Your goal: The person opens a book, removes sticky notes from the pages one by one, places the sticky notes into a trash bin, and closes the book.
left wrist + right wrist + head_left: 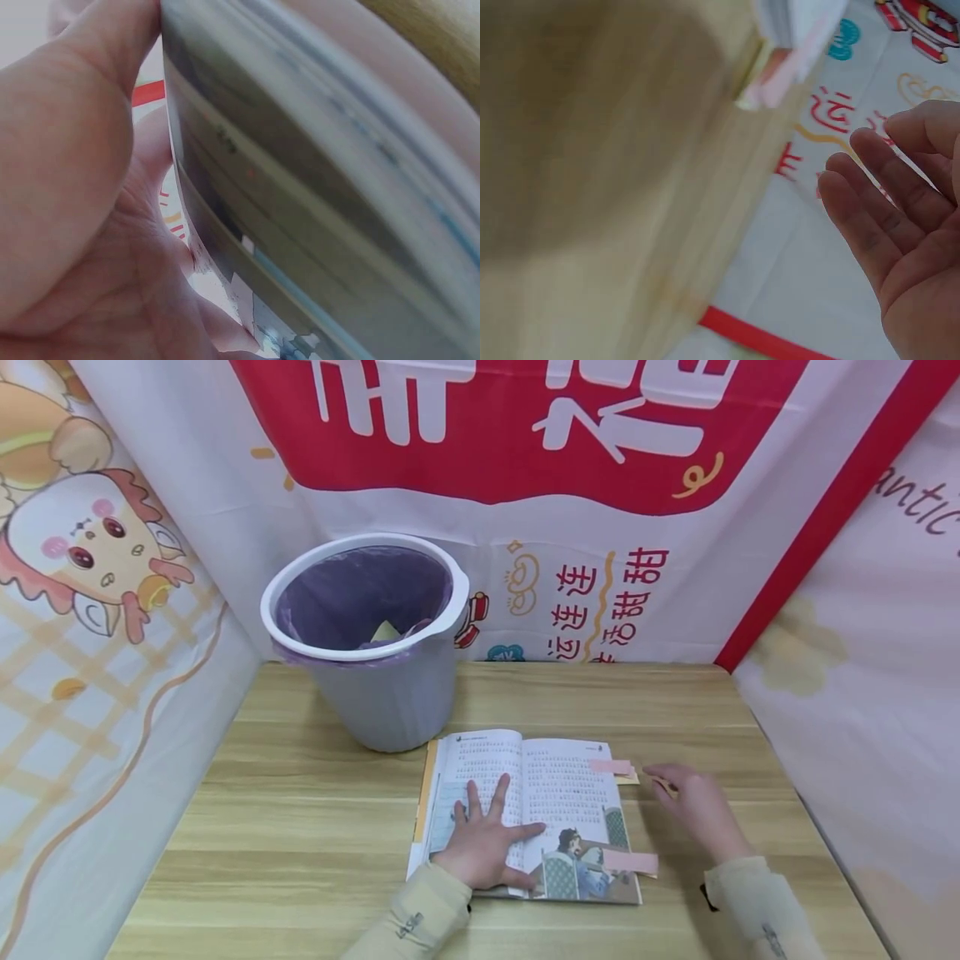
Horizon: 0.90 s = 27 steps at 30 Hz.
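Observation:
An illustrated book lies spread on the table with pages of print on both sides. My left hand rests across its inner fold, fingers spread over the pages; the left wrist view shows the book's page edges close beside the palm. Pink sticky tabs stick out past the right page's edge, an upper tab and a lower tab. Just right of the upper tab is my right hand, apart from the book. In the right wrist view its fingers are loosely bent and hold nothing.
A grey bin with a purple liner stands behind the book on the left, with some scraps inside. Printed cloth hangs along the back and both sides of the wooden table.

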### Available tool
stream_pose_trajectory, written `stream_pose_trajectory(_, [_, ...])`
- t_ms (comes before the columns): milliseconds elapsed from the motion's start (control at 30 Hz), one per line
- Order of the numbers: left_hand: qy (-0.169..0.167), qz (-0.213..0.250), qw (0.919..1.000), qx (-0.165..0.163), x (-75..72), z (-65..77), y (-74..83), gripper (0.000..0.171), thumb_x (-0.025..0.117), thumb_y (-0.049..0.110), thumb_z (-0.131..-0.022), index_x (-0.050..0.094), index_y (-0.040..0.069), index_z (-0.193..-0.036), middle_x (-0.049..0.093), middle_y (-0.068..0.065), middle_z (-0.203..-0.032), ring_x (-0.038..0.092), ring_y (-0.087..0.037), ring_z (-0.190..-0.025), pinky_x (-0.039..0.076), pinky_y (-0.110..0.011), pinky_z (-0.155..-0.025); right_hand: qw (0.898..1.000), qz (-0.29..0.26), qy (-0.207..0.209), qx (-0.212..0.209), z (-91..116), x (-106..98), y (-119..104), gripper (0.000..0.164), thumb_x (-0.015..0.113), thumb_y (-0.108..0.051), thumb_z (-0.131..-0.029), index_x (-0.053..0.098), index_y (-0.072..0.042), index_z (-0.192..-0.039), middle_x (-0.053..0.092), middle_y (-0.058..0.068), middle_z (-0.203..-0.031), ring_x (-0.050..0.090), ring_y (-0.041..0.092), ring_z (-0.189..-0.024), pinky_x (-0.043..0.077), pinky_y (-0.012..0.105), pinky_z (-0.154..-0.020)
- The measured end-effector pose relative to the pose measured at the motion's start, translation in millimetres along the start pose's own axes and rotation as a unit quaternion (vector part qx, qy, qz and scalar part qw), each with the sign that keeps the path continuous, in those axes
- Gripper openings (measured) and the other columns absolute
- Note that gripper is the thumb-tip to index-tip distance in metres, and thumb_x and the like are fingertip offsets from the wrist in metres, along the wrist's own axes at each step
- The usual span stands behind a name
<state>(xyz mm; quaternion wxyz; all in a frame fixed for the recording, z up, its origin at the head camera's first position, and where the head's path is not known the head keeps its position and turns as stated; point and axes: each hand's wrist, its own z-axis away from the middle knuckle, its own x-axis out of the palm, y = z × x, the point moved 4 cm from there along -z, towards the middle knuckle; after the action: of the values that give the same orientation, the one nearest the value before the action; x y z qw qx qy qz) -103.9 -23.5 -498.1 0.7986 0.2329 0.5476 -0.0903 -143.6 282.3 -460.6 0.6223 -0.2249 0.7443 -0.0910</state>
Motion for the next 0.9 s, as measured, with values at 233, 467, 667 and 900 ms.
stream_pose_trajectory(233, [0.003,0.001,1.0,0.002,-1.5,1.8,1.2,0.081,0.064,0.077,-0.061,0.046,0.057,-0.138,-0.007,-0.015,-0.166,0.003,-0.069,-0.137,0.021,-0.076,-0.103,0.997,-0.017,-0.04,0.061,21.2,11.6,14.6,0.032,0.064,-0.016,-0.089,0.07,-0.006,-0.118,0.069,0.018,-0.119,0.067,0.04,-0.106,0.052,0.052,-0.088])
stream_pose_trajectory(467, [0.004,0.001,1.0,0.002,-3.9,3.2,2.5,0.081,0.064,0.076,-0.062,0.046,0.055,-0.138,-0.006,-0.015,-0.166,0.004,-0.07,-0.136,0.022,-0.075,-0.103,0.998,0.002,-0.034,0.043,36.6,16.7,8.9,0.026,0.069,-0.015,-0.085,0.073,-0.004,-0.109,0.073,0.017,-0.108,0.07,0.036,-0.097,0.055,0.048,-0.083])
stream_pose_trajectory(667, [0.003,0.0,1.0,0.001,-3.5,2.8,1.6,0.08,0.063,0.077,-0.063,0.045,0.056,-0.138,-0.007,-0.015,-0.166,0.003,-0.069,-0.137,0.021,-0.075,-0.104,0.999,0.024,-0.027,0.006,51.5,21.1,0.7,0.023,0.073,-0.01,-0.08,0.075,-0.006,-0.103,0.075,0.012,-0.104,0.072,0.031,-0.096,0.054,0.046,-0.086])
stream_pose_trajectory(900, [0.006,-0.003,1.0,-0.001,-2.9,1.9,1.7,0.08,0.062,0.077,-0.063,0.044,0.057,-0.139,-0.009,-0.014,-0.165,0.002,-0.069,-0.137,0.019,-0.076,-0.104,0.996,0.034,-0.079,0.016,68.5,28.0,-10.0,0.031,0.073,-0.021,-0.081,0.075,-0.01,-0.11,0.073,0.009,-0.114,0.069,0.031,-0.106,0.051,0.049,-0.093])
